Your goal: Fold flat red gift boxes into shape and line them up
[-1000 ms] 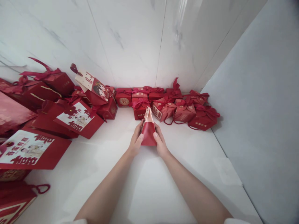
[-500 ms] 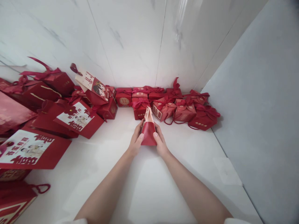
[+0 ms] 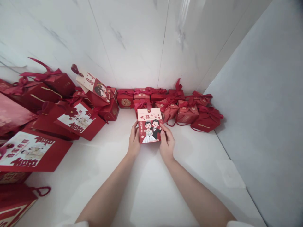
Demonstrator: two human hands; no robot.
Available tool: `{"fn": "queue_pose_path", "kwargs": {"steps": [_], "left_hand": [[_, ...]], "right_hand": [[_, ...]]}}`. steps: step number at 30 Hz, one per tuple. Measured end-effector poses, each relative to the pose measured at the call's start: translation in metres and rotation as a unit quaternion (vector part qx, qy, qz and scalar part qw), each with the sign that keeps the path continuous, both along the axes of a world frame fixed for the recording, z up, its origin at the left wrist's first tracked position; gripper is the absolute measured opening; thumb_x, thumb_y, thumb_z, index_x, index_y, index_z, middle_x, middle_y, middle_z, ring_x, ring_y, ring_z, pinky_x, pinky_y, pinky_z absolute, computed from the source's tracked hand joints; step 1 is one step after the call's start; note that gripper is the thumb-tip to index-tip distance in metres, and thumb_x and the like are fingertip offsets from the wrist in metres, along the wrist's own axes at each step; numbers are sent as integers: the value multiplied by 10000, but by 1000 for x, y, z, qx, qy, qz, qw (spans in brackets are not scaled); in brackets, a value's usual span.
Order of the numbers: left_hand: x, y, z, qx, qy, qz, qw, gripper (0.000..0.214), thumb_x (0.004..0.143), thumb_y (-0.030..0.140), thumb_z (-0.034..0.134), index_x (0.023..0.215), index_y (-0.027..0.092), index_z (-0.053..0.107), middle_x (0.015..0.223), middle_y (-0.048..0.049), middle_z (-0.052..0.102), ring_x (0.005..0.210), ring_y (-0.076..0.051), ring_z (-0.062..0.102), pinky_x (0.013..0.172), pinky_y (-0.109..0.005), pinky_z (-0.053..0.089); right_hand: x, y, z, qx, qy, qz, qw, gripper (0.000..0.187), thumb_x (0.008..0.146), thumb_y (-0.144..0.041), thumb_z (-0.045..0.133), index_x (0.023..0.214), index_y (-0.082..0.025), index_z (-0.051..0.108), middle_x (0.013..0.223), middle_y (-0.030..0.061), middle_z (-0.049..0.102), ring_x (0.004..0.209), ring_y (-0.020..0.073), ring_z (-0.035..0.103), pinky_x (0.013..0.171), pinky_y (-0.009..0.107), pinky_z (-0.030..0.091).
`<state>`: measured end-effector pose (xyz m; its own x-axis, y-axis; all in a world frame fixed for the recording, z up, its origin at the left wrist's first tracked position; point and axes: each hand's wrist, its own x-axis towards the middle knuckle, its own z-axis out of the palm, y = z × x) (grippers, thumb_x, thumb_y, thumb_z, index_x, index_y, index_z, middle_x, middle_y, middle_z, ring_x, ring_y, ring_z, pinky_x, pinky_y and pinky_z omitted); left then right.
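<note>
Glossy red paper bags [image 3: 33, 151] lie heaped at the left of the smooth white counter [image 3: 151, 189]. At mid-counter the left hand [image 3: 133, 142] and right hand [image 3: 167, 143] pinch a flat card box [image 3: 150, 126] by its side edges, its printed bride and groom showing. Just behind it, ribboned boxes [image 3: 187, 113] line the marble wall [image 3: 132, 44]. A grey panel [image 3: 265, 110] closes off the right.

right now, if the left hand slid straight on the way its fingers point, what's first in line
Past the left hand, probably the small red ribbon-tied cardboard box at the back; depth unclear.
</note>
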<state>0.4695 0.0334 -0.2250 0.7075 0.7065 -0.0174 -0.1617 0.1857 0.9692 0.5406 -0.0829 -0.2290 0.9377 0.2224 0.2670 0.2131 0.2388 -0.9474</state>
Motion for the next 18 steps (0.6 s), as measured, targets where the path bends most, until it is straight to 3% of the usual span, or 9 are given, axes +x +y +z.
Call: {"fn": "queue_pose_path", "kwargs": {"steps": [3, 5, 10, 14, 18], "left_hand": [[0, -1, 1, -45, -67, -55, 995, 599, 924, 612, 423, 1424, 283, 434, 1470, -58, 479, 1349, -284, 454, 1110, -442, 407], [0, -3, 1, -50, -64, -84, 993, 610, 916, 570, 485, 1448, 282, 405, 1496, -55, 446, 1367, -287, 432, 1127, -441, 395], [1, -4, -2, 15, 1, -39, 999, 617, 902, 498, 564, 1458, 290, 394, 1526, -26, 404, 1409, -271, 371, 1174, -409, 335], [3, -4, -4, 51, 11, -36, 998, 639, 910, 521, 537, 1485, 316, 347, 1548, -6, 367, 1435, -254, 326, 1190, -392, 304], [2, -4, -4, 39, 16, -32, 999, 614, 920, 545, 500, 1472, 310, 373, 1552, -12, 361, 1433, -258, 330, 1186, -399, 309]], "right_hand": [[-9, -1, 2, -7, -17, 14, 1000, 408, 955, -340, 503, 1351, -241, 511, 1376, 88, 564, 1265, 212, 535, 1065, 402, 426], [-13, 0, 2, 4, -15, 32, 999, 431, 968, -349, 477, 1386, -247, 454, 1391, 93, 547, 1273, 210, 529, 1064, 408, 430], [-6, 4, 0, 5, 58, -13, 998, 482, 961, -447, 449, 1388, -223, 447, 1475, 107, 450, 1325, 223, 470, 1103, 419, 380], [6, 7, -4, -6, 159, 26, 987, 531, 939, -558, 409, 1261, -168, 569, 1266, 127, 630, 1145, 248, 607, 1006, 423, 459], [10, 8, -7, 12, 163, 26, 986, 514, 893, -569, 490, 1232, -190, 567, 1235, 98, 649, 1114, 236, 619, 974, 401, 475]]}}
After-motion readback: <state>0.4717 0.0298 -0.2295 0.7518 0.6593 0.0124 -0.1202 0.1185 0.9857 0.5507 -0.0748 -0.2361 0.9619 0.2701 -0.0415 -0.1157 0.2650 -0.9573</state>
